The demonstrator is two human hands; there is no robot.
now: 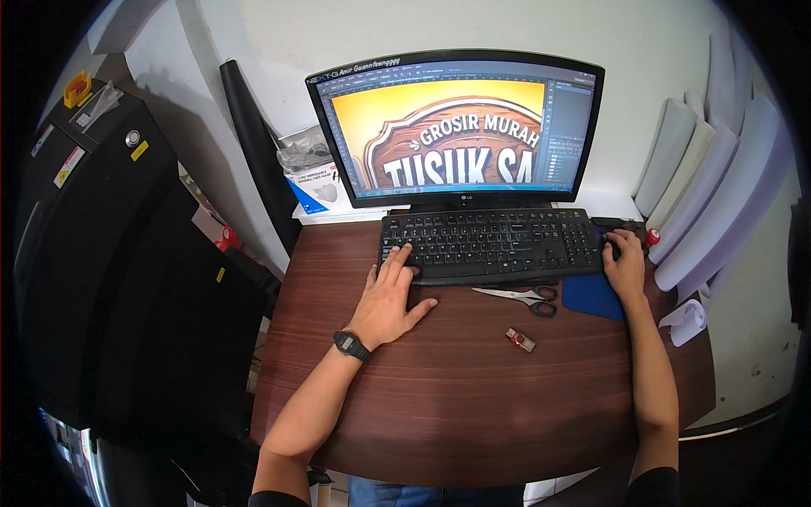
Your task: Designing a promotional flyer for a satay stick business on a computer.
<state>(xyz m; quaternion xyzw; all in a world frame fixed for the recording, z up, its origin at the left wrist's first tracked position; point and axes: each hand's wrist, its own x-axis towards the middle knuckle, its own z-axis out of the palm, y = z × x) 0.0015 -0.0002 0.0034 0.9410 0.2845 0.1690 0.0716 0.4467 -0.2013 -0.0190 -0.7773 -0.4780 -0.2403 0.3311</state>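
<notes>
Our left grip (387,308), spread apart, touches the keyboard (487,245) just ahead, seemingly palm-down for easy typing; our right grip (623,269) curls over the blue mat (591,296); whether clamped, we cannot tell.

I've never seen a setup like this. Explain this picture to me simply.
There is no machine arm here: these are a person's two bare hands. The picture comes from a wide fisheye camera worn on the head, looking down, so straight edges bend. On the brown desk is a black keyboard, with a monitor behind it; scissors, a small USB stick and a blue pad also lie there. The left hand rests fingers on the keyboard's left end, holding nothing. The right hand covers something dark, probably a mouse.
</notes>
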